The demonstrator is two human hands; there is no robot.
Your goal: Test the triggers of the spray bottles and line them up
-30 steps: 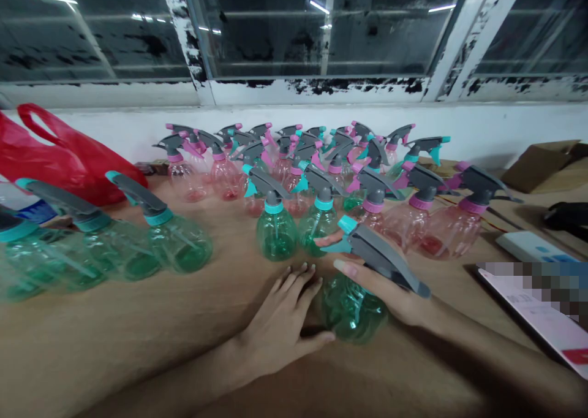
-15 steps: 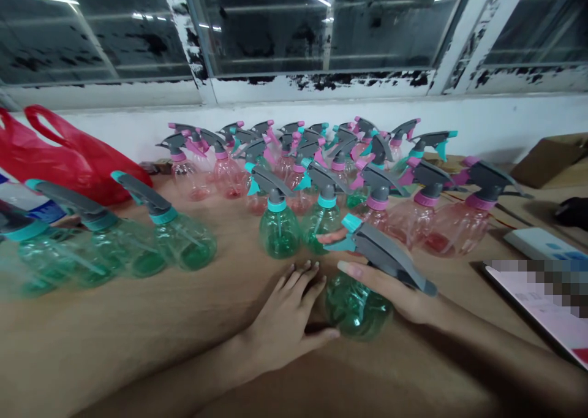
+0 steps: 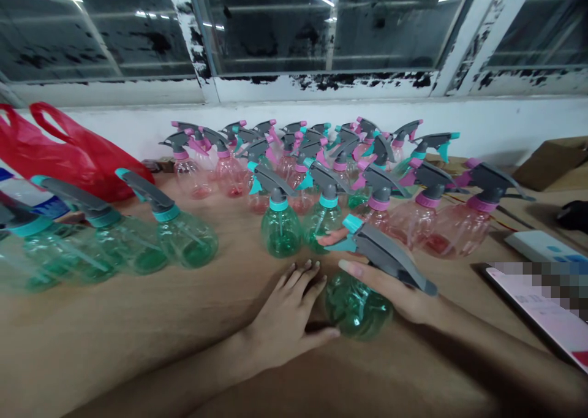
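A green spray bottle with a grey trigger head stands on the brown table right in front of me. My right hand is wrapped round its neck under the trigger, fingers closed on it. My left hand lies flat on the table just left of the bottle, fingers spread, thumb touching the bottle's base.
Several pink and green spray bottles stand crowded behind. Three green bottles sit at the left, before a red plastic bag. A printed sheet, a white box and a cardboard box lie at the right. A window wall runs behind.
The view shifted slightly; both hands and the held bottle stay almost where they were.
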